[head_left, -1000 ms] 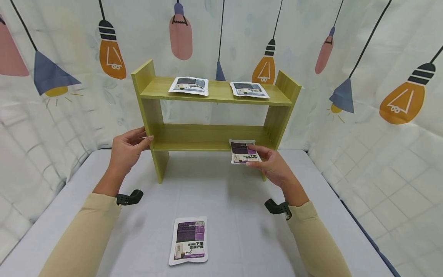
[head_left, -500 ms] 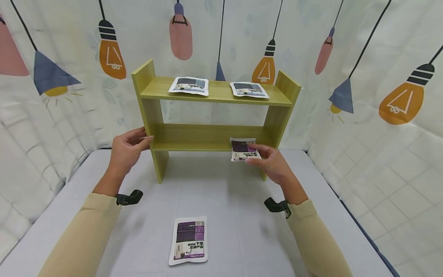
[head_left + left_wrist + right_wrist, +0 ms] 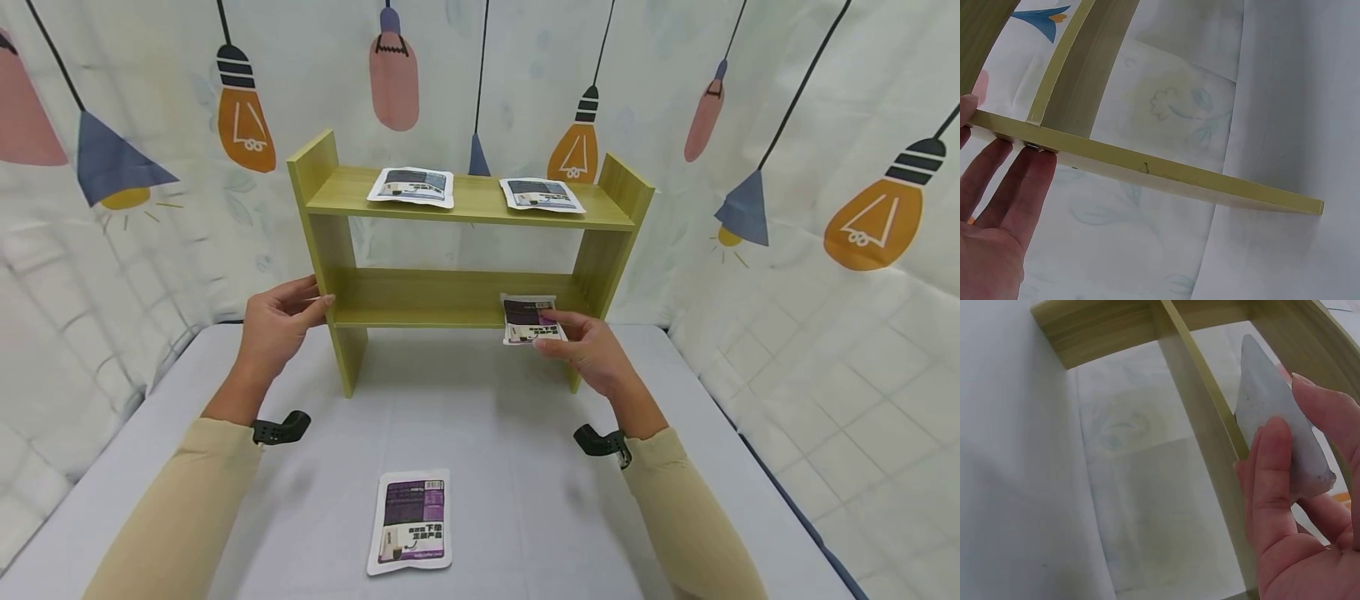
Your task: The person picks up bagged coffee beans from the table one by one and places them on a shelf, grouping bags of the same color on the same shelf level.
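Note:
My left hand grips the left side panel of a small yellow-green wooden shelf. In the left wrist view its fingers lie against the panel's outer face, the thumb at the other side. My right hand pinches a flat pouch with a purple and white label, thumb on the near side. The pouch is at the right of the lower board, its lower end overhanging the front edge. From the right wrist, the pouch shows its plain pale back, tilted just over the board's edge.
Two similar pouches lie on the top board, one left of centre and one towards the right. Another purple-labelled pouch lies on the white tablecloth near me. A patterned curtain hangs behind the shelf.
My right hand has moved the pouch slightly up and inward onto the lower board. The left hand keeps its grip on the side panel.

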A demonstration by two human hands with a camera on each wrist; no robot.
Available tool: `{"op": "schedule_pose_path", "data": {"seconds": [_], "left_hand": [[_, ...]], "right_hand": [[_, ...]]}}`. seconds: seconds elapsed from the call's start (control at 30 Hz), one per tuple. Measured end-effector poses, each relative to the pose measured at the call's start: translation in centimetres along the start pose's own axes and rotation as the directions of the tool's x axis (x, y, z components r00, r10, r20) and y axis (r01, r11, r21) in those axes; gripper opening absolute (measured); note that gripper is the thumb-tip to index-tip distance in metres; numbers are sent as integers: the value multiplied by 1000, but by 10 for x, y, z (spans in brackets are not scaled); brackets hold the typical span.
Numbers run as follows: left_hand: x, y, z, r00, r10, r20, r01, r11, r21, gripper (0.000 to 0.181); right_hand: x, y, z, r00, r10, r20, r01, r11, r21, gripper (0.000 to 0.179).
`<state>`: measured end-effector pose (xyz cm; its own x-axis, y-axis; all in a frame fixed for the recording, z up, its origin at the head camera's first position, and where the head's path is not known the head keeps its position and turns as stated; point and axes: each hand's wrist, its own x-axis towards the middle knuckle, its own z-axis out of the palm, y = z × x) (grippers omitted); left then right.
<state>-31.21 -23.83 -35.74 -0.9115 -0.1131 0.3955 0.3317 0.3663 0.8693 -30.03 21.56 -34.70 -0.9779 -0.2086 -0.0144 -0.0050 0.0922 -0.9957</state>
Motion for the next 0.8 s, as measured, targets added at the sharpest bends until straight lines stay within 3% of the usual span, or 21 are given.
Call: {"op": "schedule_pose_path", "data": {"seconds": [0.47, 0.8], "left_hand": [[0, 1, -1, 999, -30, 15, 30, 1000, 1, 57], [-1, 2, -1, 999, -36, 14, 36, 999, 12, 57]], "right_hand": [[5, -5, -2, 999, 15, -34, -18, 996, -86, 59], [7, -7, -2, 998, -29, -55, 21, 990, -141, 61]]}}
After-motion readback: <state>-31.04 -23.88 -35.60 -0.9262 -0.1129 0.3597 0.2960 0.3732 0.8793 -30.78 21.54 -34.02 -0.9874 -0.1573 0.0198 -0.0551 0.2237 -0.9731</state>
